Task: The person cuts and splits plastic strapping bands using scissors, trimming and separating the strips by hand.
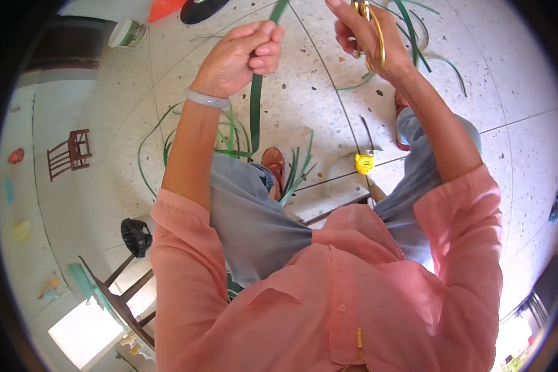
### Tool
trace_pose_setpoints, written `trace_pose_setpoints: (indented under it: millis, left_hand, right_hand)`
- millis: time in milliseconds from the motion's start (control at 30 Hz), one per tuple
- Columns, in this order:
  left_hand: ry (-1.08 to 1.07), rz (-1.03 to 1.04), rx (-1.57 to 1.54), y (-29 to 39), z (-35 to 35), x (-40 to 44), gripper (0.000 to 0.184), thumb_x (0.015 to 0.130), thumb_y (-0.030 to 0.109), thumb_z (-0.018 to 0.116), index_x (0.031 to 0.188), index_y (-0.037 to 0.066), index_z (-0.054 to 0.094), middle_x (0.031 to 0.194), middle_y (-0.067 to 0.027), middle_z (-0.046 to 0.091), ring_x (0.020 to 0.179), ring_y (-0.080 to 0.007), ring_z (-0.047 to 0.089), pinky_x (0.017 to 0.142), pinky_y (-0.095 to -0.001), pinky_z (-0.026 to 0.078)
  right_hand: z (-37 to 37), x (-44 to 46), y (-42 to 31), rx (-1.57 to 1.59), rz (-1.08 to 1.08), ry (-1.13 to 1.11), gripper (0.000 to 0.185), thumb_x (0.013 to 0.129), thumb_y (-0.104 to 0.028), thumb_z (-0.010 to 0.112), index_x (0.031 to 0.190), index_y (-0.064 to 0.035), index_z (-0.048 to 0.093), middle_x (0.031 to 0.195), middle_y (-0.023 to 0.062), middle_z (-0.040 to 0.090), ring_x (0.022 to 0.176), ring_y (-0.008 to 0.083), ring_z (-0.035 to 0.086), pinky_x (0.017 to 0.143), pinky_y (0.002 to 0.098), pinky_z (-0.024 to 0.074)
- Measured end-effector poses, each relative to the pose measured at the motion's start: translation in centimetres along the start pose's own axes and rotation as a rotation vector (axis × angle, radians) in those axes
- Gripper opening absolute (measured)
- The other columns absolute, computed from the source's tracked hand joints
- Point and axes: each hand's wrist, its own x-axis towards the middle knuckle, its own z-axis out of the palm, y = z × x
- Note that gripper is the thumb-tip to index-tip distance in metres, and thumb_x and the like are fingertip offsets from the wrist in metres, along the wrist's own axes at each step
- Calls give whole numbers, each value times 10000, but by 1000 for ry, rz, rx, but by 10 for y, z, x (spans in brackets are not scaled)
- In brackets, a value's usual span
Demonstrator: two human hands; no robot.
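My left hand is closed around a flat dark green strip. The strip runs up past the top edge of the view, and its other end hangs down toward my knee. My right hand, higher up and to the right, grips a pair of scissors by gold-coloured handles. Their blades do not show. The two hands are apart. Below my left forearm, loose green strips lie on the floor, and more cut strips fan out beside my foot.
A yellow tape measure lies between my feet. More green strips are scattered at upper right. On the left are a white bucket, a small wooden chair and a black plastic bag. The floor is speckled tile.
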Motion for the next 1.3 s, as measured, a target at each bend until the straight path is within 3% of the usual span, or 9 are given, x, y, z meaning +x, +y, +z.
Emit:
trace_pose_setpoints:
  millis: [67,267,500,600,767,900,1000,1067,1300]
  left_hand:
    - [-36,34,-104,13,-13,-9,197,991,243,391,870,94,433,627,82,309,481,-12,276,470,-183,247]
    - [-149,171,-330,21,-43,-22,177,992,188,374,840,103,401,609,58,331,461,-31,297,484,-188,261]
    - [-88,115,-189,19,-44,-27,166,973,217,423,853,106,446,625,46,375,498,-72,348,548,-225,309]
    - [-7,54,-68,12,-37,-23,164,942,224,487,838,125,408,629,38,375,542,-82,377,690,-278,387]
    - [-25,72,41,5,-30,-16,139,934,239,503,872,124,454,676,5,449,691,-169,490,1004,-445,276]
    - [-70,105,-17,3,-32,-13,198,979,247,404,880,84,457,733,-63,501,744,-239,505,783,-393,411]
    - [-67,114,3,5,-24,-14,211,985,249,388,877,81,457,753,-71,510,785,-244,533,863,-433,423]
    - [-39,73,105,5,-15,-13,172,971,226,425,852,104,448,754,-25,470,765,-188,513,1050,-505,296]
    - [-57,41,28,-5,-1,-7,222,983,256,395,841,89,429,762,-32,466,773,-185,509,1066,-546,279]
  right_hand:
    - [1,-11,19,-256,-38,-82,612,867,-612,454,678,-34,521,577,56,484,502,143,440,502,302,372]
    - [15,-56,39,-561,-114,-466,729,796,-679,504,687,40,546,601,175,548,613,302,577,590,393,460]
    - [29,-62,34,-746,-201,-551,722,810,-640,500,765,73,606,704,260,609,702,404,617,635,453,481]
    - [33,-57,31,-770,-202,-552,707,815,-629,502,716,61,621,693,248,612,693,393,624,623,449,484]
    - [36,-52,29,-798,-206,-579,690,807,-623,518,660,42,634,688,232,618,695,379,631,622,435,489]
    - [35,-52,27,-831,-227,-553,671,796,-614,542,653,34,639,686,223,621,693,370,633,628,427,492]
    - [35,-51,27,-848,-242,-538,653,793,-605,554,657,27,642,690,220,624,701,365,635,634,423,495]
    - [36,-50,29,-858,-251,-535,651,793,-603,555,658,28,642,685,218,623,700,363,635,637,422,495]
    - [34,-49,34,-849,-288,-522,670,789,-615,554,754,52,603,634,213,590,670,379,608,646,456,467]
